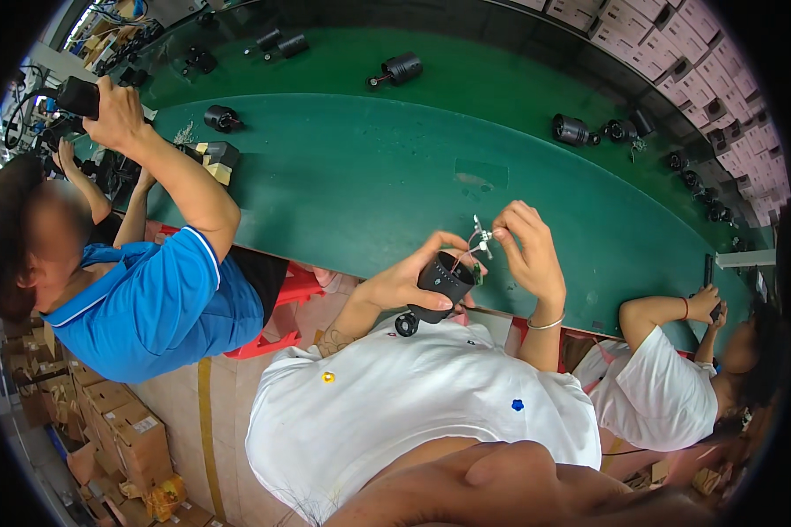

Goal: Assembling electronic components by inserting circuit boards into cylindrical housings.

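My left hand (415,283) is wrapped round a black cylindrical housing (446,279), its open end tilted up and away from my body. A small round black base (406,324) hangs at the housing's lower end, near my shirt. Thin wires (468,255) run out of the open end to a small white connector piece (482,236). The fingers of my right hand (533,249) pinch that piece just above the housing. A bit of green, perhaps a circuit board, shows beside the housing's rim; most of it is hidden.
A green worktable (351,167) stretches across in front of me. Behind it, a darker green strip carries several black cylindrical housings (402,68). A person in blue (141,299) works at my left, another in white (659,386) at my right. Cardboard boxes (132,439) stand at lower left.
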Available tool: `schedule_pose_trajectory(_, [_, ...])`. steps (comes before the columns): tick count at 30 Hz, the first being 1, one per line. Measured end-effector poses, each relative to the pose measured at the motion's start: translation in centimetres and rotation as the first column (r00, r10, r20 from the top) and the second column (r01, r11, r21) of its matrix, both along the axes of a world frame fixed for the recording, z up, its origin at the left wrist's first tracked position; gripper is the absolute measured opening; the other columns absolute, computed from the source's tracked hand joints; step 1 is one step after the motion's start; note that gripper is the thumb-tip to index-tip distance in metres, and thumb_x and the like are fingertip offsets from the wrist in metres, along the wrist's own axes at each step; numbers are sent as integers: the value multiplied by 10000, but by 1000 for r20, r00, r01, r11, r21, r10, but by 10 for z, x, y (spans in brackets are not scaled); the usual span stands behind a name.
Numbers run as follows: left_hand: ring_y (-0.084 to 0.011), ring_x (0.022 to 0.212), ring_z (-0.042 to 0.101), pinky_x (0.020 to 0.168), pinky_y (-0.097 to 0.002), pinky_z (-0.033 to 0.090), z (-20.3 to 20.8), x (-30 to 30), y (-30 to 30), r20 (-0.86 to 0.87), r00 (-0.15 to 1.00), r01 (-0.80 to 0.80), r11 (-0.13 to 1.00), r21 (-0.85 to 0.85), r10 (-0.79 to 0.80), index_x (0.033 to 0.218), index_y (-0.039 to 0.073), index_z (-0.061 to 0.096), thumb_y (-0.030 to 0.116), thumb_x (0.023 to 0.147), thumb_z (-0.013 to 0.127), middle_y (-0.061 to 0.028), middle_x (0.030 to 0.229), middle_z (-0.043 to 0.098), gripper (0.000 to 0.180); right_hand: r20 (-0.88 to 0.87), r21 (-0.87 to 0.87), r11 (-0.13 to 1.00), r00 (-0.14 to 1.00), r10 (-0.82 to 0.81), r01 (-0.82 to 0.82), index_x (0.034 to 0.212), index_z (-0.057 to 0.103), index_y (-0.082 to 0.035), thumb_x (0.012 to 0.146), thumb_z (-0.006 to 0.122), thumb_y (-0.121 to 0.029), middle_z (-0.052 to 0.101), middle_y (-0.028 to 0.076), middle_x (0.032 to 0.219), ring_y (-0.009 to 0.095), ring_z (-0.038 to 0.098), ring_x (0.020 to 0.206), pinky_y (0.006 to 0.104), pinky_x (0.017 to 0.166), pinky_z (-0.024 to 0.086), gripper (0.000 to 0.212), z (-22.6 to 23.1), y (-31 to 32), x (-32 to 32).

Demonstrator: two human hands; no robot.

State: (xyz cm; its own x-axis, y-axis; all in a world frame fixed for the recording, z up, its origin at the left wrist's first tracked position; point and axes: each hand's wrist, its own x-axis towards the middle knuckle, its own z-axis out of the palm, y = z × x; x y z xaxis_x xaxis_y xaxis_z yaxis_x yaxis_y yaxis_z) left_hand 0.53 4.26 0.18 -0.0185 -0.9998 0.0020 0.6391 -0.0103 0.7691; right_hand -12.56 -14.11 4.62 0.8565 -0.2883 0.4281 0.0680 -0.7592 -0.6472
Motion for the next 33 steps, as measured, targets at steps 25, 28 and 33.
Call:
schedule_pose_trajectory(25, [-270,767,657,735,-337,540,4,-17,-10,78,958,-247,931,-269,277,1315,40,366,111,567,810,-167,1103,626,873,182,945,304,969,-169,-124,900,664,-10,913,626,-116,584,49,687,112,421,409,222,396,356,113,-54,40,18])
schedule_pose_trajectory(28, [-255,774,651,742,-339,537,4,-20,-15,6,956,-279,911,-303,295,1307,32,384,97,599,787,-153,1130,623,817,285,958,23,953,-104,-285,1008,635,-9,910,610,-90,605,71,735,125,471,435,230,381,389,130,-50,49,10])
schedule_pose_trajectory(33, [-242,786,643,748,-339,533,4,-23,-16,-57,956,-289,898,-330,287,1337,12,376,93,635,764,-137,1156,618,806,417,853,-311,906,-76,-419,1143,595,-13,904,580,-48,636,99,787,153,541,488,247,342,425,242,-53,52,4])
